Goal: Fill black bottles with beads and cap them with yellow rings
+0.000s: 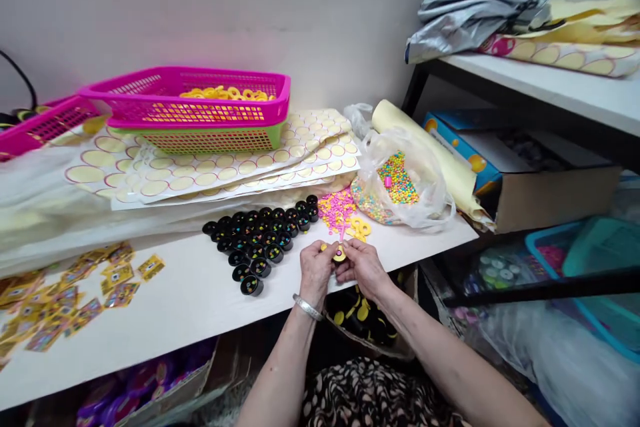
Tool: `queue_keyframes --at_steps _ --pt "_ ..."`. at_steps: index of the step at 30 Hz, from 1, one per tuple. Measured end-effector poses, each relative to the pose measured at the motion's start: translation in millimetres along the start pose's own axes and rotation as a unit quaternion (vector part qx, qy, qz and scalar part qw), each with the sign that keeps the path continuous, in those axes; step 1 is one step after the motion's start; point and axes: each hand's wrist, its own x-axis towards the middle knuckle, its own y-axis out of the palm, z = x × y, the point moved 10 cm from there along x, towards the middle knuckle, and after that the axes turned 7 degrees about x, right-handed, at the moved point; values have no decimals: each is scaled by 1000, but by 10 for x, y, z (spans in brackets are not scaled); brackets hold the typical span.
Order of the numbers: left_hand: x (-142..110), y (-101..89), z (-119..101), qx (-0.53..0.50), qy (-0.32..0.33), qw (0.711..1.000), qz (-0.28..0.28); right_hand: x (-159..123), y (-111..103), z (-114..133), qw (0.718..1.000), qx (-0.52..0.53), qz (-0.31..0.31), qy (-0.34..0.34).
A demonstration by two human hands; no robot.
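- White table [170, 303] runs below a pale wall [340, 20].
- The person's left hand [316, 270] and right hand [364, 267] pinch a small yellow disc [340, 254] near the table's front edge, fingers bent.
- Black cups [257, 251] stand left of them.

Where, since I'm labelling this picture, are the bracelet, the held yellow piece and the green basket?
Bracelet [307, 307]: head view, on its silver band.
Yellow piece [340, 255]: head view, on its round face.
Green basket [215, 141]: head view, on its front wall.

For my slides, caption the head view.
Left hand and right hand hold a yellow piece near black cups on a white table.
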Motion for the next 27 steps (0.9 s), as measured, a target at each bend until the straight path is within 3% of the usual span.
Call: queue_keyframes --at_steps 16,21,25,27 --pt "45 -30 -16 60 21 997 -37 73 -23 4 997 -75 -20 -28" --pt "-94 -55 -60 34 35 999 -19 44 -7 -2 999 -38 10 -26" --pt "-293 3 -107 33 94 994 34 -49 -6 38 999 41 10 -33" --pt "-383 16 -121 72 134 988 35 -156 -3 62 996 82 7 -39"
